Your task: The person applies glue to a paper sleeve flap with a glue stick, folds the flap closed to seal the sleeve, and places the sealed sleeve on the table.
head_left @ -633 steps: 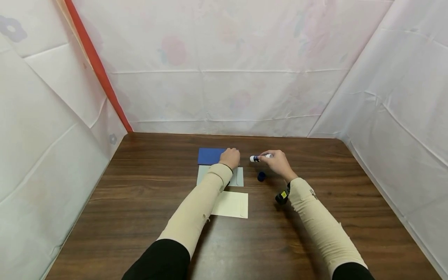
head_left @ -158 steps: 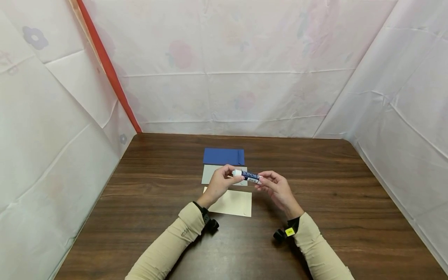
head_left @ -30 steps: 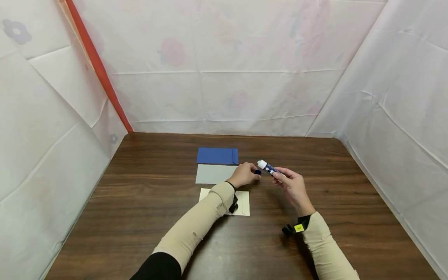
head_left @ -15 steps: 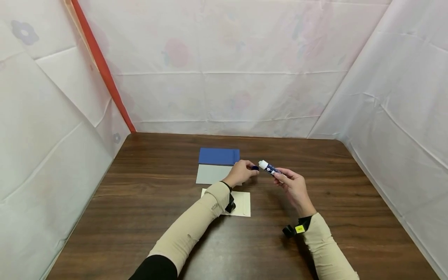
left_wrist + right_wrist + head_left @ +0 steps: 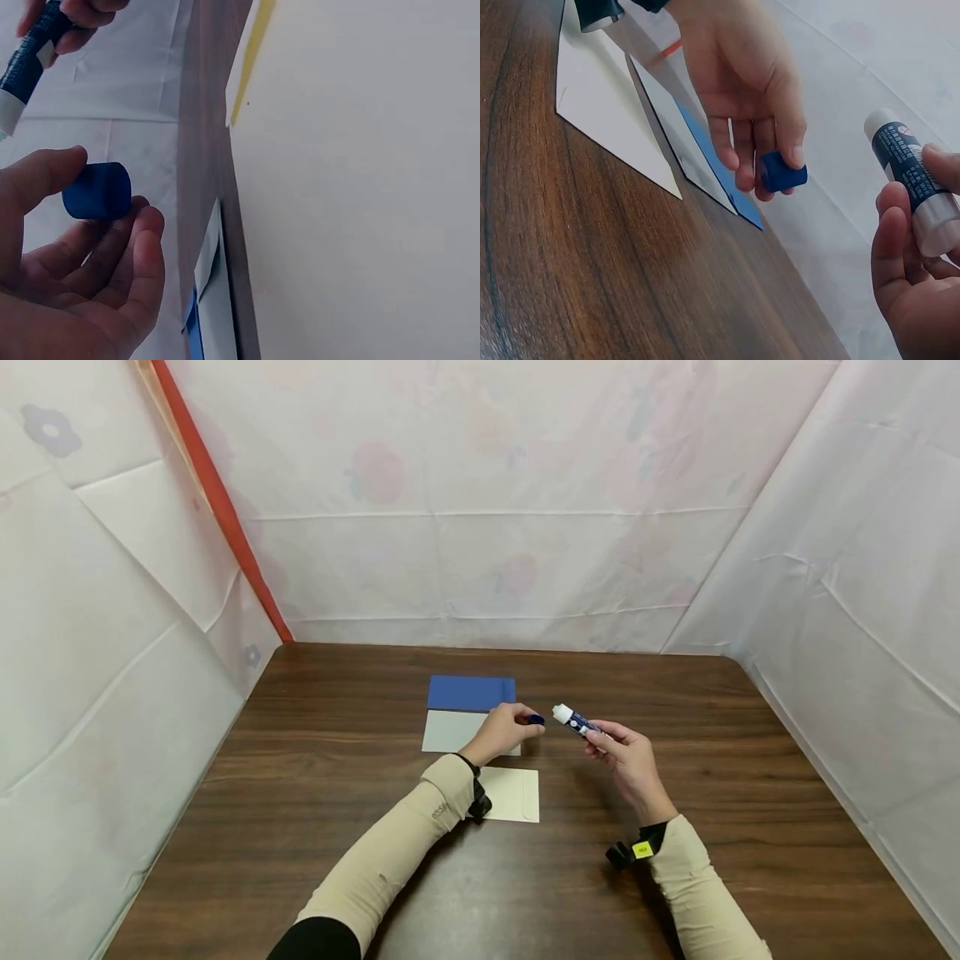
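Between left thumb and fingertips, my left hand (image 5: 504, 732) pinches a dark blue ribbed cap (image 5: 97, 190) above the grey envelope's right end. My right hand (image 5: 622, 758) holds a glue stick (image 5: 906, 161) by its lower end, tilted with the uncapped white tip pointing up and left. A small gap separates the cap from the tip. Under and around the left arm lie three envelopes: a blue one (image 5: 468, 692) farthest back, a grey one (image 5: 450, 730) partly covered by the hand, and a cream one (image 5: 512, 793) nearest, partly hidden by the wrist.
The wooden table (image 5: 712, 735) carries the envelopes in a column near its middle. White patterned sheets (image 5: 480, 568) enclose it at the back and sides. A red strip (image 5: 217, 502) runs down the back left corner. Each wrist wears a black camera.
At 21 s ago the cap stood on the table; at 5 s both hands held the glue stick. Over the last second the left hand has drawn the cap leftward, while the right stays nearly still.
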Demonstrator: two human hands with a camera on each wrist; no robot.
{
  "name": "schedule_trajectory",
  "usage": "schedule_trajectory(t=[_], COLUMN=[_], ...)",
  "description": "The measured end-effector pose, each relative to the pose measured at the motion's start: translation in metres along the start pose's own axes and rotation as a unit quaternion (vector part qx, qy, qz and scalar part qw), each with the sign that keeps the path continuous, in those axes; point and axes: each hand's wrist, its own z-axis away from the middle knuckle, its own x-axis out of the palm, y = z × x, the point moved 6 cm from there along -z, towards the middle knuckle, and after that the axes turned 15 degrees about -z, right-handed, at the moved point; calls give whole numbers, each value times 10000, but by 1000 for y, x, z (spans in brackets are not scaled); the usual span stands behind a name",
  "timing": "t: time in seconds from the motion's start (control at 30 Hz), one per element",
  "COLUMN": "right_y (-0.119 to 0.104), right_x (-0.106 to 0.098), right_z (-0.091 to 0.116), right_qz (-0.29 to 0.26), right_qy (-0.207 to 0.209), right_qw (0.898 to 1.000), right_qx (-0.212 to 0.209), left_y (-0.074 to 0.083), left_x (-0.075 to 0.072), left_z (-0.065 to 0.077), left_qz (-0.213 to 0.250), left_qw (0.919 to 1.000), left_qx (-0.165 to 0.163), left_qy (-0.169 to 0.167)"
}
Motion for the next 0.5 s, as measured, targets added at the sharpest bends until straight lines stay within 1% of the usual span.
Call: schedule_trajectory(t=[0.13,0.27,0.4,0.5], right_y=[0,1,3,5], right_x=[2,5,6,6], right_z=[0,0,0,0], right_qz=[-40,-82,-77,-51], right_qy=[-79,-121,-138,-153], right_qw=[10000,9999,9999,9998], right_qx=[-1,9,38,76], left_y=[3,6,7,6], left_x=[-5,-8,-9,-8], left_z=[6,11,16,19], left_qz=[129,76,-48,75], left_qw=[9999,9998,9994,9988], left_qx=[101,187,278,274], left_qy=[34,-18,-215,-399])
